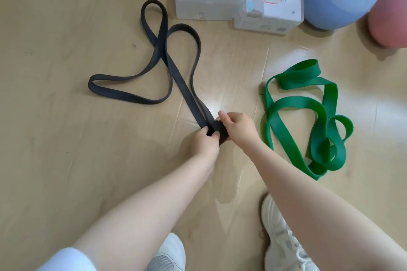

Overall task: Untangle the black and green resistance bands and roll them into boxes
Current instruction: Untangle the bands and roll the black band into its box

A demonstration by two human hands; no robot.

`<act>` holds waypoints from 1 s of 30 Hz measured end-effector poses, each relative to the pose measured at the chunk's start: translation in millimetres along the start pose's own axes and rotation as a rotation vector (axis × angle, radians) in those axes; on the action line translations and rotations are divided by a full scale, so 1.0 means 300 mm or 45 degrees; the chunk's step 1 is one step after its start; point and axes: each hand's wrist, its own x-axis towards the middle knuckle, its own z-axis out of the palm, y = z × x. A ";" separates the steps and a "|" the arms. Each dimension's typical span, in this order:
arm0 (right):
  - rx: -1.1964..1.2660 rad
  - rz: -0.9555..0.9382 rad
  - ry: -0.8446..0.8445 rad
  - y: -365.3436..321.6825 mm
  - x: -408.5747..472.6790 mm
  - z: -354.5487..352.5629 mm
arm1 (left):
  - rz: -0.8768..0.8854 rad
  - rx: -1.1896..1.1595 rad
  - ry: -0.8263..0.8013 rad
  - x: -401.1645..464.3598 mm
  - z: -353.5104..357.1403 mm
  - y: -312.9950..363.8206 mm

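Your left hand [206, 139] and right hand [236, 126] pinch the black band [176, 72] roll at centre frame, keeping it tight.

Pale wood-plank floor [66, 28] with a bright glare patch [217, 100] midway.

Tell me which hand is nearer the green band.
Right. The right hand grips the rolled end of the black band, just left of the green band without touching it. The left hand holds the same roll from its far side, farther away.
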 end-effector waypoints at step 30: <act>0.083 0.075 -0.156 -0.033 0.033 0.041 | 0.363 -0.058 0.017 -0.015 -0.048 -0.042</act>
